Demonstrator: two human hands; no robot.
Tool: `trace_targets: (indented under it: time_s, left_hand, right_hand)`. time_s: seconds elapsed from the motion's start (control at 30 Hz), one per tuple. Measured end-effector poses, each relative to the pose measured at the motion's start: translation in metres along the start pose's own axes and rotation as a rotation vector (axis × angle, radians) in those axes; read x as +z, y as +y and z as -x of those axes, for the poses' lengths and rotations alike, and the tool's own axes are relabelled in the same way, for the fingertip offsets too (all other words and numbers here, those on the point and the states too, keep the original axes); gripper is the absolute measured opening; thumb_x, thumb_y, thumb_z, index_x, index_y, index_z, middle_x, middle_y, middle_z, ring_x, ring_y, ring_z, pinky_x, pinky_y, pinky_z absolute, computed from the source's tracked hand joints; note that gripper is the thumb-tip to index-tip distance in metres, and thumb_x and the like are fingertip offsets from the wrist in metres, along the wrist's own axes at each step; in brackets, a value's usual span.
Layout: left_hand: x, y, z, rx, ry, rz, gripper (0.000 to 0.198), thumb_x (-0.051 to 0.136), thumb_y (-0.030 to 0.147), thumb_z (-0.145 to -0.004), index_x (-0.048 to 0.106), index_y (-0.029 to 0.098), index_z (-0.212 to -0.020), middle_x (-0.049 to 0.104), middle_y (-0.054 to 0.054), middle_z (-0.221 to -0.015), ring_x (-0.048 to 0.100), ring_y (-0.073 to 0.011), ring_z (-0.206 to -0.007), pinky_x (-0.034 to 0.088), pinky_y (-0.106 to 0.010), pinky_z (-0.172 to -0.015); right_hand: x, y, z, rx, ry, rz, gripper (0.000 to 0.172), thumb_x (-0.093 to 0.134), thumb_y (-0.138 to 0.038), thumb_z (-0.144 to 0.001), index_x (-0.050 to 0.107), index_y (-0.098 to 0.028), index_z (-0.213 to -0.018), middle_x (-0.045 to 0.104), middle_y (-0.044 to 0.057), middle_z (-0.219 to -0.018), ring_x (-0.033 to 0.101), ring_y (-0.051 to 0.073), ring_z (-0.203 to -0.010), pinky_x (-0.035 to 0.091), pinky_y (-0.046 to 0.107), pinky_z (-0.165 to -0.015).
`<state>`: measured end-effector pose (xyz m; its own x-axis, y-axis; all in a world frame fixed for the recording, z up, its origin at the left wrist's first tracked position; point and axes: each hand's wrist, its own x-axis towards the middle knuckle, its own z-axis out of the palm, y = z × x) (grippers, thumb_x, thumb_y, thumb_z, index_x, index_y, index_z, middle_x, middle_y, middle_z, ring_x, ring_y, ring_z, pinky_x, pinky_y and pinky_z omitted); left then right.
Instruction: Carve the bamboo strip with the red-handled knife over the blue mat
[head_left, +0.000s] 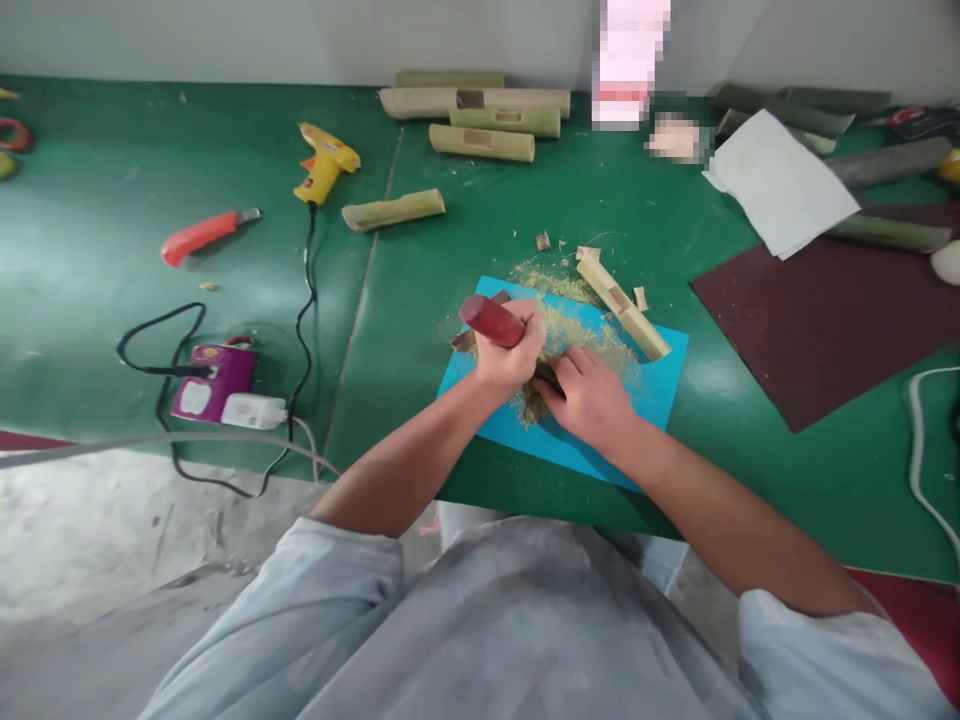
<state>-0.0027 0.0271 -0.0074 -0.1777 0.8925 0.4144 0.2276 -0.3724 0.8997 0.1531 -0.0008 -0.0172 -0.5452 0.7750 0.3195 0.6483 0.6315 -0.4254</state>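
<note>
My left hand (517,350) is closed around the thick red handle (491,320) of a tool whose working end is hidden below the fist. Close beside it, my right hand (592,395) has its fingers curled down onto a rough brown piece (536,400), mostly covered by the hands. Under both hands lies a blue sheet (480,410) strewn with yellowish shavings (574,325). A split bamboo piece with a rectangular notch (641,325) rests across the sheet's far right part.
Several notched bamboo tubes (484,143) lie at the back. On the left are a yellow glue gun (326,165), a red utility knife (206,235) and a purple power block (217,380) with cords. A dark brown board (817,320) and white paper (784,185) lie right.
</note>
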Motion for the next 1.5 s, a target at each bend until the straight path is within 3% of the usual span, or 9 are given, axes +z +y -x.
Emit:
trace_targets:
  time_s: [0.17,0.4,0.7,0.87,1.0,1.13,1.3,1.4,1.5]
  left_hand:
    - [0.003,-0.011,0.006,-0.054,0.156,0.074,0.056,0.07,0.052,-0.092,0.045,0.02,-0.054,0.043,0.003,-0.052,0.041,-0.0106,-0.049,0.035,-0.029,-0.049]
    - [0.004,-0.013,0.001,0.003,0.074,0.042,0.051,0.067,0.056,-0.094,0.051,0.021,-0.059,0.053,0.001,-0.057,0.05,-0.0119,-0.052,0.042,-0.03,-0.053]
    - [0.011,-0.021,-0.005,-0.006,0.086,0.074,0.058,0.067,0.069,-0.088,0.048,0.022,-0.062,0.048,0.002,-0.06,0.046,-0.0121,-0.054,0.044,-0.032,-0.056]
    - [0.007,-0.018,-0.002,-0.007,0.054,0.089,0.059,0.068,0.07,-0.087,0.047,0.022,-0.062,0.046,0.002,-0.061,0.047,-0.0126,-0.055,0.046,-0.032,-0.057]
    - [0.007,-0.019,-0.002,-0.032,0.056,0.103,0.055,0.071,0.069,-0.085,0.049,0.023,-0.064,0.05,0.002,-0.062,0.05,-0.0135,-0.055,0.048,-0.033,-0.058]
    - [0.008,-0.025,-0.004,-0.075,0.047,0.106,0.054,0.073,0.07,-0.083,0.053,0.023,-0.065,0.054,0.0,-0.062,0.051,-0.014,-0.055,0.047,-0.033,-0.058]
    - [0.01,-0.034,-0.008,-0.059,0.006,0.126,0.058,0.071,0.075,-0.08,0.053,0.023,-0.064,0.054,-0.001,-0.062,0.05,-0.0142,-0.055,0.046,-0.034,-0.057]
    - [0.011,-0.036,-0.009,-0.044,-0.002,0.109,0.06,0.073,0.077,-0.078,0.051,0.023,-0.062,0.052,-0.001,-0.062,0.05,-0.0149,-0.057,0.047,-0.036,-0.059]
    - [0.01,-0.035,-0.009,-0.05,0.003,0.1,0.062,0.072,0.079,-0.077,0.05,0.023,-0.062,0.052,-0.001,-0.063,0.052,-0.0156,-0.058,0.049,-0.037,-0.061]
  right_hand:
    - [-0.001,0.003,-0.001,0.017,-0.016,-0.025,0.024,0.058,-0.036,-0.101,0.066,-0.018,-0.087,0.067,0.01,-0.087,0.062,0.026,-0.086,0.049,0.039,-0.075]
    - [-0.001,0.005,-0.002,0.017,-0.017,0.005,0.02,0.062,-0.036,-0.098,0.065,-0.018,-0.089,0.068,0.011,-0.088,0.063,0.027,-0.089,0.051,0.041,-0.076]
    - [-0.006,0.008,-0.004,0.05,-0.078,0.047,0.019,0.06,-0.037,-0.098,0.063,-0.018,-0.094,0.068,0.013,-0.1,0.063,0.029,-0.101,0.051,0.044,-0.086]
    - [-0.007,0.007,-0.009,0.072,-0.105,0.065,0.018,0.062,-0.038,-0.096,0.062,-0.02,-0.092,0.067,0.012,-0.096,0.063,0.031,-0.098,0.051,0.047,-0.086]
    - [-0.023,0.007,-0.01,0.068,-0.105,0.088,0.02,0.068,-0.039,-0.091,0.064,-0.019,-0.094,0.068,0.014,-0.1,0.063,0.033,-0.1,0.052,0.05,-0.089]
    - [-0.066,0.005,0.005,0.09,0.095,-0.037,0.028,0.066,-0.045,-0.095,0.064,-0.022,-0.111,0.069,0.013,-0.115,0.064,0.032,-0.11,0.053,0.052,-0.096]
    - [-0.119,0.005,0.036,0.154,0.323,-0.166,0.027,0.054,-0.049,-0.102,0.067,-0.026,-0.101,0.07,0.005,-0.099,0.066,0.018,-0.083,0.057,0.039,-0.078]
    - [-0.123,0.015,0.042,0.196,0.383,-0.143,0.03,0.055,-0.05,-0.102,0.068,-0.024,-0.094,0.069,0.003,-0.093,0.063,0.016,-0.076,0.054,0.035,-0.07]
    - [-0.111,0.025,0.036,0.223,0.411,-0.16,0.03,0.056,-0.05,-0.102,0.067,-0.023,-0.092,0.068,0.002,-0.09,0.063,0.014,-0.075,0.053,0.032,-0.068]
